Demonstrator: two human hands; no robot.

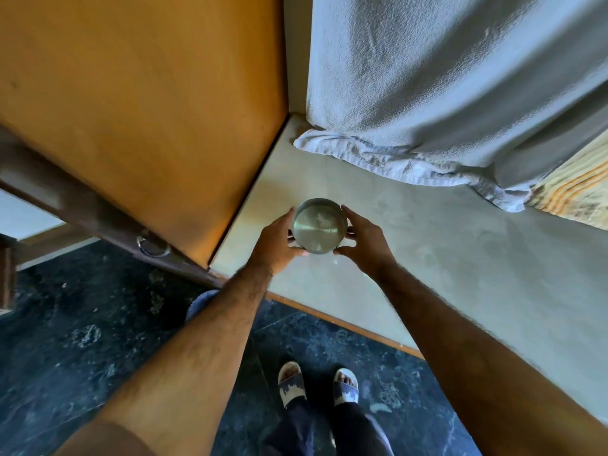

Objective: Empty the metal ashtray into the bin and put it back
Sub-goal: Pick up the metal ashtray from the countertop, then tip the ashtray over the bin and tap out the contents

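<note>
The metal ashtray (318,226) is a small round steel bowl, upright, with pale ash smears on its inside. It is over the near left corner of a pale ledge (444,258); whether it rests on the ledge or hangs just above it I cannot tell. My left hand (276,245) cups its left side and my right hand (363,240) cups its right side, fingers curled around the rim. No bin is in view.
An orange wooden door (138,110) with a metal ring latch (152,245) stands left of the ledge. A white towel (427,103) hangs down onto the ledge's far side, with yellow striped cloth (572,189) at its right. Dark stone floor (82,340) and my sandalled feet are below.
</note>
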